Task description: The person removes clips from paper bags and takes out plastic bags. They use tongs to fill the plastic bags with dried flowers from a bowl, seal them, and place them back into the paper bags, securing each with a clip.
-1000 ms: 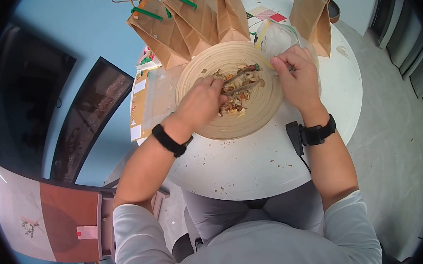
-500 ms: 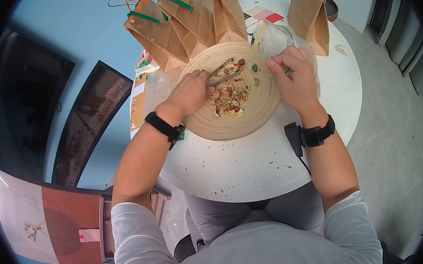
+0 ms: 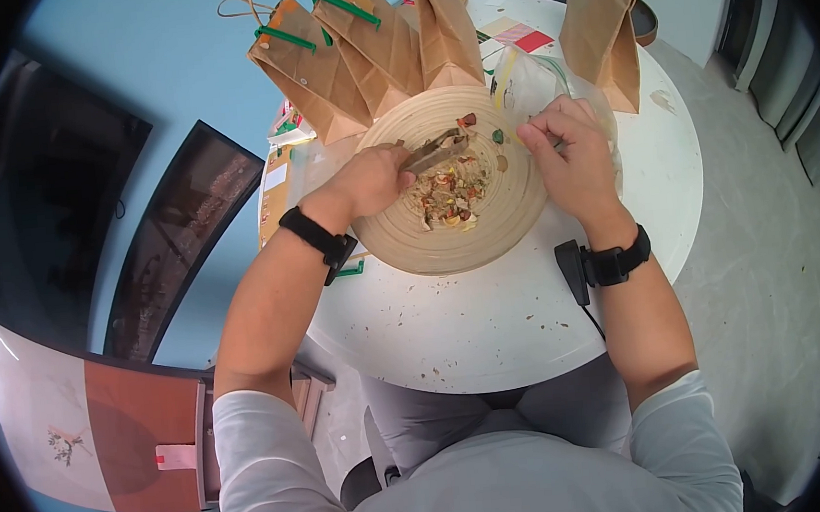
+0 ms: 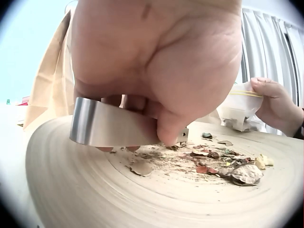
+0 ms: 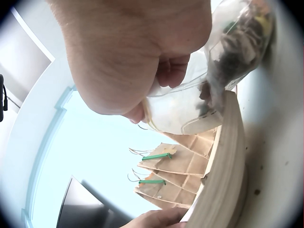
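Observation:
On the round wooden tray (image 3: 449,260) lies a loose heap of dried leaf bits (image 3: 452,198), brown, red and yellow. My left hand (image 3: 375,179) grips metal tongs (image 4: 118,127) between thumb and fingers; their bent end faces out of the hand, and their tips lie over the upper left of the heap. A greenish leaf (image 3: 498,137) and a reddish-brown piece (image 3: 467,120) sit apart near the tray's far right. My right hand (image 3: 573,155) pinches the edge of a clear zip bag (image 5: 242,45) beside the tray; dark, leafy bits show inside it.
Three brown paper bags (image 3: 309,76) with coloured clips stand behind the tray, and another paper bag (image 3: 602,39) at the back right. Crumbs dot the white table (image 3: 436,341) near its front edge. A green clip (image 3: 348,268) lies left of the tray.
My left hand has drawn back to the left with the tongs, off the heap's middle, uncovering more of the leaf bits. The right hand stays at the zip bag.

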### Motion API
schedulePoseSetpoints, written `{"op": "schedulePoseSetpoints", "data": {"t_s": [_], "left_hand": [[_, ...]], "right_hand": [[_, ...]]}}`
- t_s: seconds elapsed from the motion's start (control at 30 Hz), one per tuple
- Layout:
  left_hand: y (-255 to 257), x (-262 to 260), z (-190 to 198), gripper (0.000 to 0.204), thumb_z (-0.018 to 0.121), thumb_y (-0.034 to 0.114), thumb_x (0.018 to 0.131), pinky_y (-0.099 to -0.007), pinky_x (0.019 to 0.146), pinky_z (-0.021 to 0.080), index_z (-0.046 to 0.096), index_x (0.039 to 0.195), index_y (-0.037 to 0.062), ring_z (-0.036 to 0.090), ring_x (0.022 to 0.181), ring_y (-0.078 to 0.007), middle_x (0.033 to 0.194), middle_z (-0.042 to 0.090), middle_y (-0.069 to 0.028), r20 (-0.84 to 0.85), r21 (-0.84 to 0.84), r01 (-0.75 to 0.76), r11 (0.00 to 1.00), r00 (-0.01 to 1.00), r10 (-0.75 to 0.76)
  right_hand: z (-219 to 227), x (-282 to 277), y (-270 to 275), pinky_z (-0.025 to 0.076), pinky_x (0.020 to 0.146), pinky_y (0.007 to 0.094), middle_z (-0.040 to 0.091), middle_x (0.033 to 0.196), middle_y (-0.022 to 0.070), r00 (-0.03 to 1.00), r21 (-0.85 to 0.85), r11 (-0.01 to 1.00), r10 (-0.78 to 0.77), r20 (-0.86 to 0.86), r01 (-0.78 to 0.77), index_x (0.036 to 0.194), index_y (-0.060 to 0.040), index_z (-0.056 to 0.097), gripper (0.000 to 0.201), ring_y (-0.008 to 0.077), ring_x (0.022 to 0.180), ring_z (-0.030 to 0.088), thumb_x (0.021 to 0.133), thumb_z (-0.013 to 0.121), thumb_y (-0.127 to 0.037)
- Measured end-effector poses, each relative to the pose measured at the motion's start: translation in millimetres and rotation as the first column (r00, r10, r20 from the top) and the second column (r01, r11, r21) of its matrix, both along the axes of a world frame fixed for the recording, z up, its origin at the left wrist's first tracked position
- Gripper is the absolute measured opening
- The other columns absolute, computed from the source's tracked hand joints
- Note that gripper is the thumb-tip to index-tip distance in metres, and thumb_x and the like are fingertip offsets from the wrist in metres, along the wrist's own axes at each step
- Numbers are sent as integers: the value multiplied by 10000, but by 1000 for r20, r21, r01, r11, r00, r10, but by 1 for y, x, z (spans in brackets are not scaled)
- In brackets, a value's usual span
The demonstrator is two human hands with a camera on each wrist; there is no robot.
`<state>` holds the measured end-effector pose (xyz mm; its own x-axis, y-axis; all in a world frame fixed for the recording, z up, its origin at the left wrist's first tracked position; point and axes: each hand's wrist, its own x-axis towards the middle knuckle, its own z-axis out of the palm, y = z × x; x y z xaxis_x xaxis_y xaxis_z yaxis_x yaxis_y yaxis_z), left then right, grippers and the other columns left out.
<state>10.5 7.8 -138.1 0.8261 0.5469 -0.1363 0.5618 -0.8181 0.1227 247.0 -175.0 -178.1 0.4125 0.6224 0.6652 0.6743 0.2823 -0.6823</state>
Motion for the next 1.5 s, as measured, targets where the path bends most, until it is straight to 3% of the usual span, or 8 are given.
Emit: {"op": "schedulePoseSetpoints", "data": {"t_s": [0.27,0.37,0.47,0.57,0.67,0.87,1.0,1.5], "left_hand": [[-21,-11,11,238,686,209,1008,-434,829,546,741,1111,2,714,893,-332,972,759,-166,-11,-285,-112,952,993,114],[-18,-16,11,208,693,188,1021,-341,720,547,748,1094,1,690,800,-184,901,737,-83,-53,-728,-248,639,950,308],[-14,-21,10,190,684,167,1034,-267,627,517,744,1100,-1,641,724,-98,876,706,-35,-77,-915,-214,343,925,371],[-22,-22,17,195,674,149,1037,-241,578,497,731,1113,-21,621,663,-102,874,705,-47,-75,-958,-191,212,885,460],[-20,-24,19,209,679,175,1040,-280,656,522,735,1133,-4,643,732,-107,876,710,-38,-44,-940,-197,280,881,471],[4,-9,12,357,656,257,1043,-429,920,517,697,1262,-22,708,998,-310,1028,758,-194,182,-306,-226,925,939,290],[26,22,8,373,622,265,1056,-431,946,516,682,1308,-2,696,1044,-356,1136,739,-234,91,-215,-182,960,975,205],[7,-11,15,460,671,186,1052,-357,1153,413,602,1493,74,574,1325,-307,1433,614,-150,-67,-491,46,870,994,-90]], "right_hand": [[0,0,0,496,778,350,644,875,60,1000,6,1000,19,-10,-19,862,-1,735,123,256,922,560,917,774,-104],[0,0,0,492,790,356,644,872,61,999,3,1000,31,-16,-31,859,-2,736,121,257,919,562,914,775,-102],[0,0,0,488,803,367,643,869,63,999,-5,999,32,-9,-32,859,-4,738,118,259,916,561,910,777,-103],[-1,1,1,484,809,373,643,867,63,999,-5,999,40,1,-40,861,-6,741,115,264,912,560,907,780,-105],[-3,2,1,481,810,375,642,864,62,999,3,999,39,16,-39,860,-8,742,115,269,909,560,906,780,-106],[-2,2,2,477,812,382,639,860,67,1000,12,1000,-1,-23,1,857,-11,738,115,274,910,557,908,776,-107],[-2,1,1,476,811,384,637,863,71,1000,9,1000,2,-29,-2,854,-11,733,121,276,911,555,913,772,-109],[-4,1,2,493,791,371,634,852,65,1000,10,1000,9,8,-9,852,-1,728,126,271,928,555,917,767,-102]]}}
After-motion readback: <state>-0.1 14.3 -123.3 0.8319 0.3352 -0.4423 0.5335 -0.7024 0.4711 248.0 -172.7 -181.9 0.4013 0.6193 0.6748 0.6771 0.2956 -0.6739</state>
